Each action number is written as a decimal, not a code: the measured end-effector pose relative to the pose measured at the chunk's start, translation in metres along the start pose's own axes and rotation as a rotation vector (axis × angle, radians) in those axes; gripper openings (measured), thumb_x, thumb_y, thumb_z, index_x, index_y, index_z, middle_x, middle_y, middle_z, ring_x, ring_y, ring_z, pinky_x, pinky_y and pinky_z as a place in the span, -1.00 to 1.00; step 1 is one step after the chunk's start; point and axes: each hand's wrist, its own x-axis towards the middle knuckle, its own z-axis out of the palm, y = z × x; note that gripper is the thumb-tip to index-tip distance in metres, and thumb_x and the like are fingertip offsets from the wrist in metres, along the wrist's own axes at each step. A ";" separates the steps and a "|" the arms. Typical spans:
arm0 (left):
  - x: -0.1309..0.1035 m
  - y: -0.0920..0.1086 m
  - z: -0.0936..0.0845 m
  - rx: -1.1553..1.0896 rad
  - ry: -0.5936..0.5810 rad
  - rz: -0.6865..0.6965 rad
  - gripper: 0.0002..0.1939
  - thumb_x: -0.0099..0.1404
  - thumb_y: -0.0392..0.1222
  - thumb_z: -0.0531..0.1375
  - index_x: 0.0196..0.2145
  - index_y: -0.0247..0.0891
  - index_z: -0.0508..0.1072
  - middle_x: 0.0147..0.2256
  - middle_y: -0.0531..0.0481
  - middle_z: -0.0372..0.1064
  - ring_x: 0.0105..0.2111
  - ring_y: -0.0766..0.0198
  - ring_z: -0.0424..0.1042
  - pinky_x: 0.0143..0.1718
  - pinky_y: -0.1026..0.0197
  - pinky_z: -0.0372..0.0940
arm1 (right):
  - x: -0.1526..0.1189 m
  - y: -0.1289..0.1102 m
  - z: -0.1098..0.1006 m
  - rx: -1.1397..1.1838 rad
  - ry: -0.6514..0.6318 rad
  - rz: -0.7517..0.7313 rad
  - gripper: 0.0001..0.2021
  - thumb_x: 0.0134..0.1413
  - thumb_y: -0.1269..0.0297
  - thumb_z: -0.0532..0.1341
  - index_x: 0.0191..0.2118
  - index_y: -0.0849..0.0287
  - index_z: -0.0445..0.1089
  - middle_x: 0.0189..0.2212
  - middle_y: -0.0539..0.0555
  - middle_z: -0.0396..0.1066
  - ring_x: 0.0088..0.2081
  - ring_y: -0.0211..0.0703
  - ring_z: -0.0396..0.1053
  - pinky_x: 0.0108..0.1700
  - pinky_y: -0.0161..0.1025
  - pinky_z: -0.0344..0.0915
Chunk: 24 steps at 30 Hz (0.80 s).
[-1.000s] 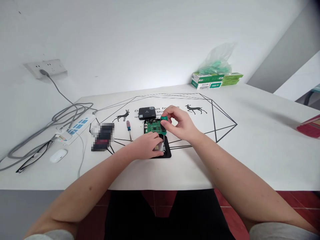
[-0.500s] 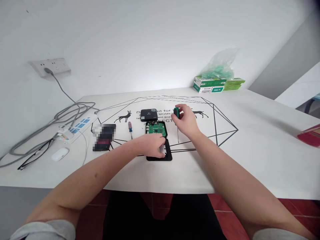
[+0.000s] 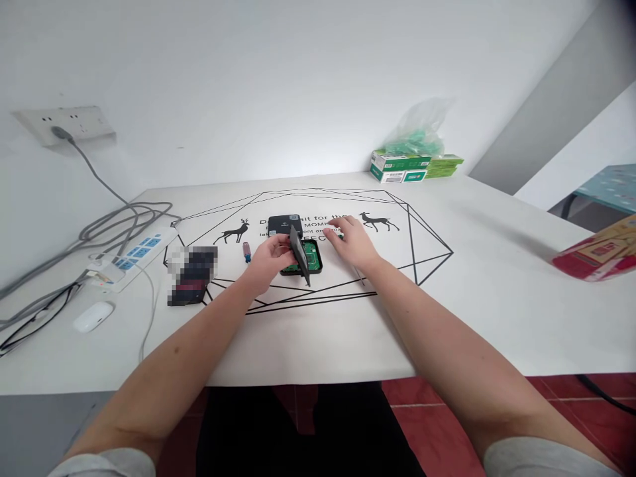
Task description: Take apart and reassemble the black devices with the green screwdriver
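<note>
My left hand [image 3: 271,262] grips a thin black cover [image 3: 299,255], tilted up on its edge. Beneath it lies an open black case with a green circuit board [image 3: 312,254] inside, partly hidden by the cover. Touching or just behind that case is a second black box [image 3: 283,224] with small stickers. My right hand [image 3: 352,241] is to the right of the case, fingers apart and curved over the table. A screwdriver [image 3: 359,275] shows its metal shaft beside this hand, with most of its green handle hidden under the hand.
Left of my left hand lies a small screwdriver [image 3: 247,252]. Further left are a pixelated dark item [image 3: 195,277], a white earbud case [image 3: 93,317], a power strip [image 3: 134,255] and coiled grey cable. Green boxes [image 3: 403,165] stand at the back; a red package [image 3: 596,255] is at right.
My left hand has lifted the black cover from the table in front and brought it over the circuit board. My right hand has lowered and its fingers have come off the green screwdriver.
</note>
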 end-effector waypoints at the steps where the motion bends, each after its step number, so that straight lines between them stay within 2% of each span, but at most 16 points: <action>1: 0.002 -0.002 -0.001 -0.027 0.044 0.001 -0.43 -0.01 -0.03 0.61 -0.09 -0.22 0.54 -0.17 -0.07 0.61 -0.11 0.09 0.61 -0.02 0.03 0.53 | -0.002 -0.003 0.002 0.133 -0.026 -0.087 -0.45 0.46 -0.16 0.15 0.22 0.18 0.50 0.23 0.37 0.50 0.33 0.30 0.42 0.39 0.25 0.37; 3: 0.005 -0.006 -0.001 -0.064 0.098 0.011 -0.39 -0.01 -0.02 0.61 -0.05 -0.21 0.53 -0.13 -0.08 0.63 -0.05 0.05 0.62 0.05 -0.02 0.52 | -0.006 -0.009 0.007 0.376 -0.177 -0.232 -0.24 0.29 -0.39 0.26 0.31 0.12 0.44 0.32 0.34 0.47 0.35 0.29 0.42 0.39 0.28 0.37; 4: 0.006 -0.007 0.000 -0.074 0.111 0.016 -0.38 0.00 -0.02 0.60 -0.03 -0.20 0.52 -0.10 -0.09 0.63 -0.03 0.03 0.63 0.06 -0.03 0.52 | -0.008 -0.013 0.011 0.451 -0.266 -0.287 -0.10 0.12 -0.44 0.38 0.38 0.09 0.37 0.40 0.33 0.41 0.40 0.32 0.38 0.43 0.30 0.33; 5: 0.007 -0.009 0.000 -0.078 0.114 0.017 -0.37 0.00 -0.01 0.60 -0.02 -0.20 0.52 -0.07 -0.11 0.63 -0.01 0.01 0.63 0.07 -0.04 0.52 | -0.010 -0.016 0.015 0.496 -0.334 -0.321 0.02 -0.02 -0.44 0.48 0.43 0.05 0.32 0.45 0.32 0.36 0.44 0.34 0.35 0.47 0.32 0.28; 6: 0.008 -0.009 -0.001 -0.076 0.110 0.017 -0.36 0.01 -0.01 0.60 0.00 -0.20 0.51 -0.05 -0.12 0.63 0.01 0.00 0.63 0.07 -0.05 0.52 | -0.011 -0.020 0.019 0.528 -0.376 -0.334 0.08 -0.07 -0.39 0.53 0.46 0.03 0.27 0.47 0.31 0.34 0.45 0.33 0.34 0.49 0.32 0.26; 8: 0.009 -0.008 -0.005 -0.043 0.082 0.022 -0.36 0.03 0.01 0.58 0.02 -0.20 0.52 -0.01 -0.16 0.63 0.04 -0.04 0.63 0.10 -0.08 0.51 | -0.011 -0.024 0.024 0.561 -0.418 -0.324 0.07 -0.05 -0.28 0.57 0.49 0.03 0.23 0.46 0.32 0.34 0.42 0.30 0.39 0.48 0.31 0.29; 10: 0.011 -0.004 -0.015 0.068 0.019 0.043 -0.38 0.08 0.04 0.56 0.03 -0.21 0.54 0.05 -0.20 0.63 0.11 -0.10 0.60 0.19 -0.14 0.47 | -0.007 -0.025 0.025 0.524 -0.389 -0.301 0.03 -0.06 -0.16 0.58 0.48 0.05 0.25 0.44 0.32 0.36 0.39 0.29 0.40 0.47 0.32 0.29; 13: 0.012 0.007 -0.035 0.514 -0.124 0.046 -0.44 0.12 -0.02 0.52 0.06 -0.19 0.62 0.20 -0.21 0.59 0.27 -0.23 0.50 0.37 -0.23 0.34 | 0.003 -0.018 0.021 0.333 -0.326 -0.299 0.02 -0.20 -0.01 0.64 0.42 0.09 0.38 0.44 0.32 0.33 0.47 0.38 0.28 0.54 0.38 0.17; 15: 0.012 0.013 -0.046 0.794 -0.092 0.043 -0.28 0.10 0.02 0.51 0.22 -0.19 0.58 0.35 -0.25 0.46 0.39 -0.33 0.38 0.47 -0.26 0.23 | 0.011 -0.013 0.020 0.228 -0.366 -0.290 -0.01 -0.24 0.05 0.65 0.39 0.10 0.44 0.44 0.32 0.32 0.51 0.40 0.21 0.57 0.38 0.11; 17: 0.010 0.014 -0.053 0.936 -0.075 -0.006 -0.03 0.12 0.07 0.51 0.43 -0.20 0.42 0.50 -0.29 0.26 0.50 -0.37 0.23 0.51 -0.28 0.16 | 0.016 -0.007 0.020 0.186 -0.433 -0.268 -0.01 -0.21 0.04 0.65 0.40 0.11 0.45 0.46 0.33 0.30 0.53 0.40 0.18 0.59 0.36 0.10; 19: 0.009 0.013 -0.056 0.984 -0.099 -0.038 0.08 0.18 0.14 0.48 0.55 -0.19 0.26 0.57 -0.30 0.12 0.55 -0.35 0.14 0.53 -0.29 0.11 | 0.019 -0.003 0.021 0.181 -0.473 -0.257 -0.01 -0.19 0.00 0.65 0.42 0.08 0.45 0.47 0.32 0.29 0.54 0.40 0.18 0.59 0.36 0.10; 21: 0.009 0.010 -0.057 1.018 -0.151 -0.033 0.02 0.24 0.21 0.45 0.54 -0.17 0.29 0.57 -0.29 0.12 0.56 -0.34 0.12 0.55 -0.31 0.05 | 0.021 0.000 0.022 0.186 -0.491 -0.261 0.01 -0.20 -0.04 0.66 0.42 0.04 0.46 0.48 0.30 0.29 0.54 0.41 0.19 0.59 0.38 0.10; 24: 0.011 0.006 -0.058 1.070 -0.238 -0.017 -0.11 0.24 0.29 0.43 0.40 -0.16 0.48 0.53 -0.29 0.21 0.55 -0.36 0.10 0.55 -0.33 0.03 | 0.021 0.004 0.023 0.187 -0.521 -0.248 0.02 -0.22 -0.09 0.67 0.42 0.02 0.48 0.51 0.30 0.26 0.56 0.44 0.18 0.61 0.38 0.07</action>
